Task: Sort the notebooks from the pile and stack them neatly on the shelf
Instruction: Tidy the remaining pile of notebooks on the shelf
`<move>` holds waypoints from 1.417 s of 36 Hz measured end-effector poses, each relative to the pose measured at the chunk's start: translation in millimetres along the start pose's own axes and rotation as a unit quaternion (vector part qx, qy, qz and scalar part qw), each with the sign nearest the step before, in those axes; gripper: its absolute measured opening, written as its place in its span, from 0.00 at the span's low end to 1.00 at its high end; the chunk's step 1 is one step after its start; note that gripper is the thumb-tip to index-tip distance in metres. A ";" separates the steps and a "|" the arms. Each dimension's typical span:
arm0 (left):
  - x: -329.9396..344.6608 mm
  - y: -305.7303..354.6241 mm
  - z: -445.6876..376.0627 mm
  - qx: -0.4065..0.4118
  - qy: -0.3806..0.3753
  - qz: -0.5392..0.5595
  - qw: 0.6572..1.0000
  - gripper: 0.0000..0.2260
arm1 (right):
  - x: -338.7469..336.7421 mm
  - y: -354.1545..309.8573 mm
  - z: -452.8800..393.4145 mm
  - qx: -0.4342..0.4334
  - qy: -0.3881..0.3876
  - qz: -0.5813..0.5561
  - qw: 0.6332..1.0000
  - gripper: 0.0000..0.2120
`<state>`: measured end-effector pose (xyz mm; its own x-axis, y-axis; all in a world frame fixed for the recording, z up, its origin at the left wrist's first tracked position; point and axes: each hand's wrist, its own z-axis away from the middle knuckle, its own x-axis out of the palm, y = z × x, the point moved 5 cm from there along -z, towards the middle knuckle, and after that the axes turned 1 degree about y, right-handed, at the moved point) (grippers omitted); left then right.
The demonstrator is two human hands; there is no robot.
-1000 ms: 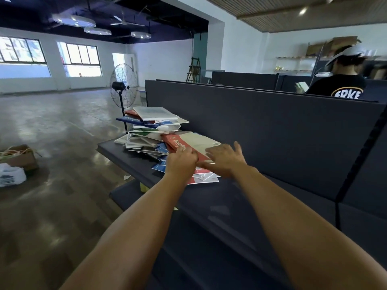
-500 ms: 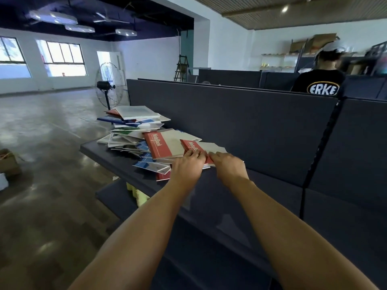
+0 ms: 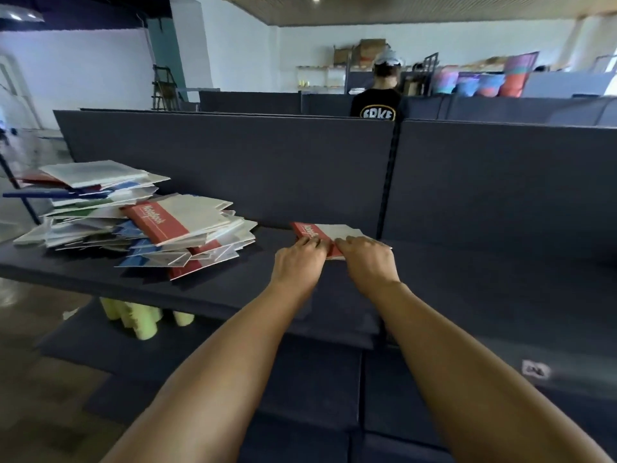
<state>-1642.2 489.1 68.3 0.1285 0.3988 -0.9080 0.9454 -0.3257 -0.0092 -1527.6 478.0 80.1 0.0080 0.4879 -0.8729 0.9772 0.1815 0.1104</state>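
A messy pile of notebooks (image 3: 133,212) lies on the left part of the dark shelf (image 3: 467,279), with a red-and-white one on top. To the pile's right, a single red-and-white notebook (image 3: 337,230) lies flat near the back panel. My left hand (image 3: 297,262) and my right hand (image 3: 367,262) both hold its near edge, side by side, fingers curled over the cover. The hands hide the notebook's front part.
A tall dark back panel (image 3: 267,168) runs behind the shelf. Pale yellow-green rolls (image 3: 140,319) stand on the lower shelf (image 3: 300,379) under the pile. A person in a black shirt (image 3: 377,101) stands behind the panels. Open floor lies to the left.
Both hands have brought one red-and-white notebook from the pile to the right along the shelf. The view has turned right with them.
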 end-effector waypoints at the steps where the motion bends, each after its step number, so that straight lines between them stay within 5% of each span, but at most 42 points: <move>1: 2.0 9.8 2.3 0.011 -0.001 0.008 1.000 0.22 | -1.6 7.0 8.7 0.012 -0.004 0.005 1.000 0.16; 8: 12.7 84.3 14.5 0.087 -0.015 0.041 0.995 0.35 | -18.0 59.4 70.2 0.068 -0.025 0.049 0.996 0.16; 22: 7.6 269.3 25.4 0.216 0.011 0.075 0.973 0.25 | -57.1 198.2 186.8 0.162 -0.052 0.115 0.979 0.16; 36: 4.5 429.4 39.3 0.198 -0.003 0.090 0.976 0.24 | -81.3 333.2 272.4 0.152 -0.064 0.110 0.980 0.15; 51: 41.4 489.7 0.5 0.200 -0.026 0.101 0.974 0.24 | -55.1 407.1 273.3 0.180 -0.121 0.097 0.971 0.16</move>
<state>-1174.1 345.7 25.9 0.2752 0.2516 -0.9279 0.7085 -0.7054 0.0189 -1072.2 291.6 43.2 0.2074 0.2596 -0.9432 0.9628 -0.2250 0.1497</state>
